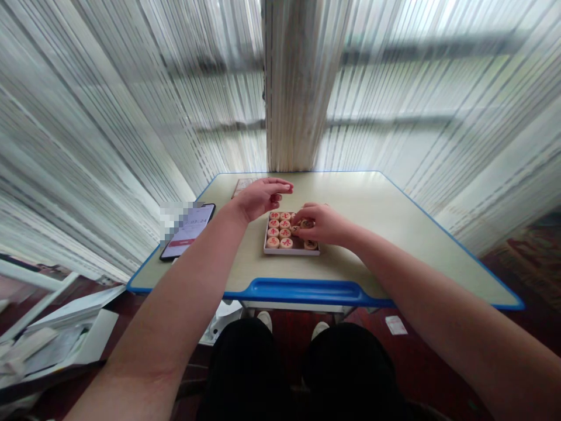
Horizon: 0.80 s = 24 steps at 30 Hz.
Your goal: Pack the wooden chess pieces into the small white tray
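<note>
A shallow white box (291, 252) sits on the desk with round wooden xiangqi pieces in rows. Red characters show on the pieces at its left, such as one piece (286, 242) in the front row; darker marks show at the right. My right hand (322, 224) reaches over the box's right side, its fingertips closed on a round piece (295, 231). Bare box floor shows between the front-row pieces. Above and left of the box, my left hand (263, 197) hovers with its fingers extended and apart, nothing in them.
A phone (188, 232) lies at the left edge of the blue-rimmed desk (421, 251). Behind my left hand is a flat printed box (242, 186). A pen groove (307, 288) runs along the front edge. Curtains hang behind the desk.
</note>
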Each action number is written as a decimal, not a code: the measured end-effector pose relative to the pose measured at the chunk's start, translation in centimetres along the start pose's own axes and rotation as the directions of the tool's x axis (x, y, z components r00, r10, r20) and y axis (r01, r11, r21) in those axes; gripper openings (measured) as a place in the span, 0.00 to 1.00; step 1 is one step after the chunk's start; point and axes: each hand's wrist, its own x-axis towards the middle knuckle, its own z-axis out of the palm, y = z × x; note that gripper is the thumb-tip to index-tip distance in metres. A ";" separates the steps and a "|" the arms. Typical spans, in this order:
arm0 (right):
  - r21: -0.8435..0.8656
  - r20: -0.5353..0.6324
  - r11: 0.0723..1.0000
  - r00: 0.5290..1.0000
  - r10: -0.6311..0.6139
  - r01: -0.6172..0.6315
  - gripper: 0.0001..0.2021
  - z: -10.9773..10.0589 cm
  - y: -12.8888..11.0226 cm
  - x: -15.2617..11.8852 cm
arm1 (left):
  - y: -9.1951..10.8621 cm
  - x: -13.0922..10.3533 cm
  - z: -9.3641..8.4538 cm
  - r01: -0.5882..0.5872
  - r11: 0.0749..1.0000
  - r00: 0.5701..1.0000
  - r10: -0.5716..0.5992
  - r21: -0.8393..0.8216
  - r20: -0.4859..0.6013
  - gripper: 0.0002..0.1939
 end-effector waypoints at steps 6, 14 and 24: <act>-0.037 -0.020 0.999 0.999 0.038 -0.039 0.10 0.3 -0.2 0.1 | 0.5 -0.3 0.0 0.037 0.995 0.999 -0.034 -0.098 0.035 0.08; -0.070 0.009 0.993 0.995 0.096 -0.095 0.12 0.9 -0.3 0.4 | 0.9 -0.5 0.3 0.054 0.995 0.997 -0.049 -0.083 0.065 0.06; -0.141 0.029 0.978 0.987 0.157 -0.151 0.13 0.8 -0.6 0.7 | 0.6 -0.3 0.1 -0.007 0.987 1.000 0.009 -0.164 0.007 0.16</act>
